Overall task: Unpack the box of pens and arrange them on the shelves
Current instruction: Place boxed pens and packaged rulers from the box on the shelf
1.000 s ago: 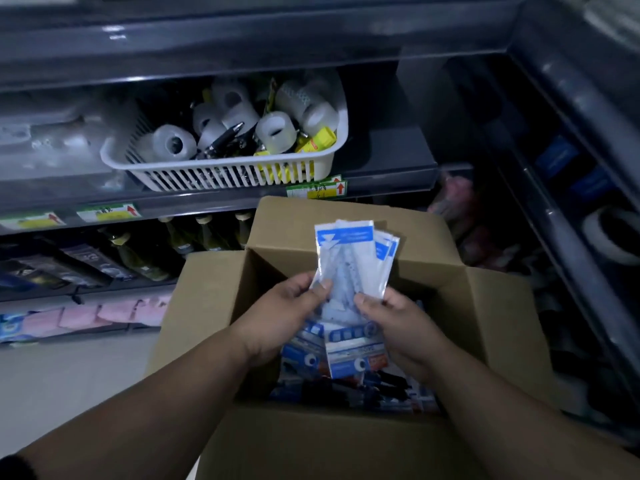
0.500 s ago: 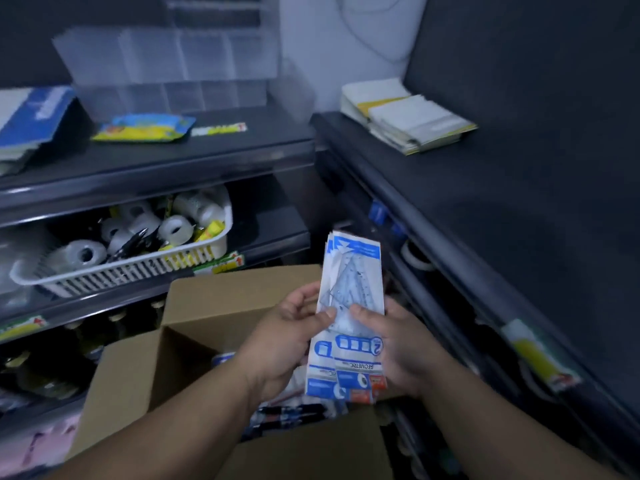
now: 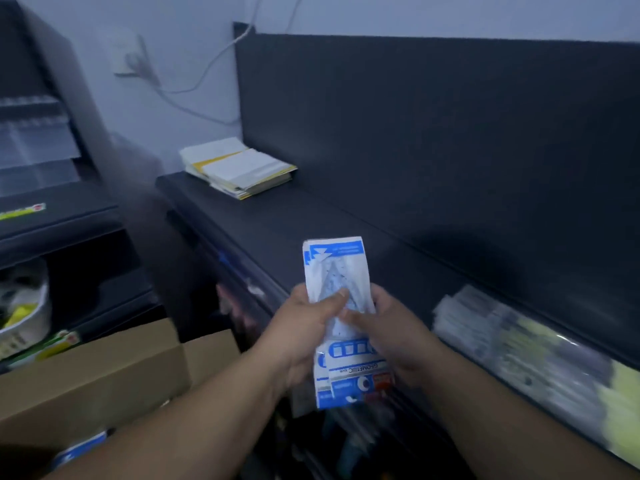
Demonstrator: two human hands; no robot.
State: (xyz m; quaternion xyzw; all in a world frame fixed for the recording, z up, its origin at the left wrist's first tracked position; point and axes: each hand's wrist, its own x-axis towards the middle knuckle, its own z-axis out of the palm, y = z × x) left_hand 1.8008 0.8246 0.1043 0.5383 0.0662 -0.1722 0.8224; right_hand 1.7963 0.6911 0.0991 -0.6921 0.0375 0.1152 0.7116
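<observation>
Hands: two — left hand point(image 3: 301, 327) and right hand point(image 3: 398, 334).
Packets: at least two blue-and-white packets point(image 3: 337, 271), by their offset top edges; the full count is hidden.
Boxes: one cardboard box point(image 3: 104, 372).
Paper: one stack of pads point(image 3: 239, 168), too many layers to count.
Baskets: one white basket point(image 3: 31, 320), only its corner showing.
Shelf labels: two — upper label point(image 3: 22, 211) and lower label point(image 3: 59, 344).
Bundles: one wrapped bundle point(image 3: 519, 341), blurred.
Wall: one socket point(image 3: 128, 60), one cable point(image 3: 194, 88).

Cardboard box point(image 3: 104, 375) cut by left edge, shelf packets point(image 3: 519, 344) smeared by blur, basket point(image 3: 31, 327) half out of view
</observation>
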